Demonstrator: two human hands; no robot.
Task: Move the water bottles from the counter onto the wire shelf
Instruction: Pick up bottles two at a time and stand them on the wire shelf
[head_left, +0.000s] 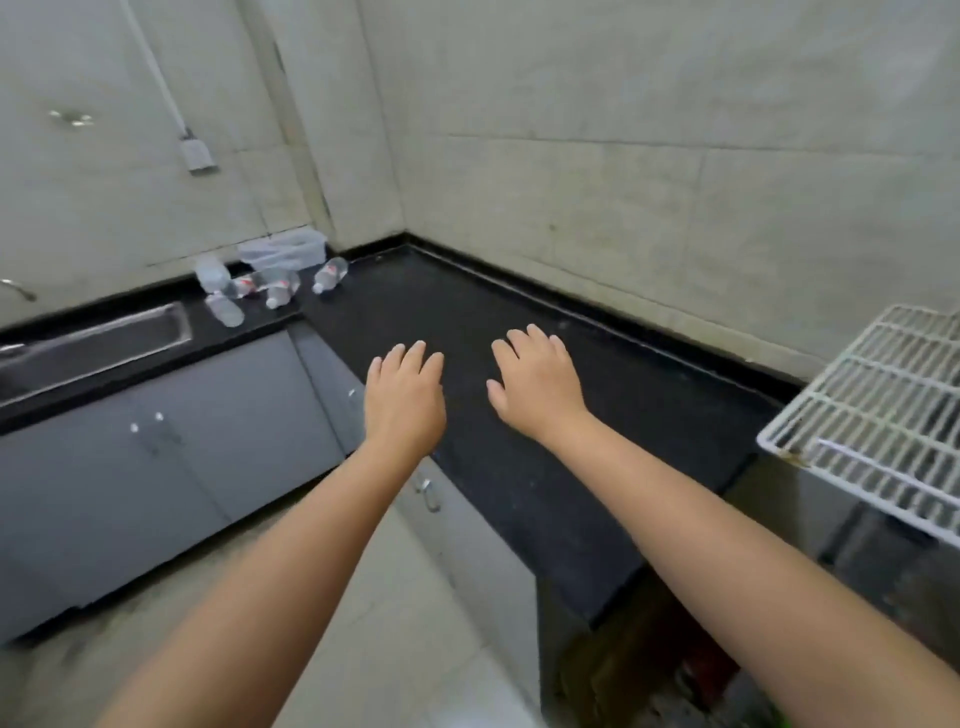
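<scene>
Hands are both empty, left and right flat over the counter. Bottles lie tipped over far-left by the corner, nearer the left; shelf is way off right.

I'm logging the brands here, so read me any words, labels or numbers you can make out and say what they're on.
No text can be read in this view.
Water bottles: red and white labels, too small and blurred to read.
Clear plastic container: no print visible.
Wall box: no marking legible.
Wire shelf, counter: no writing.
</scene>
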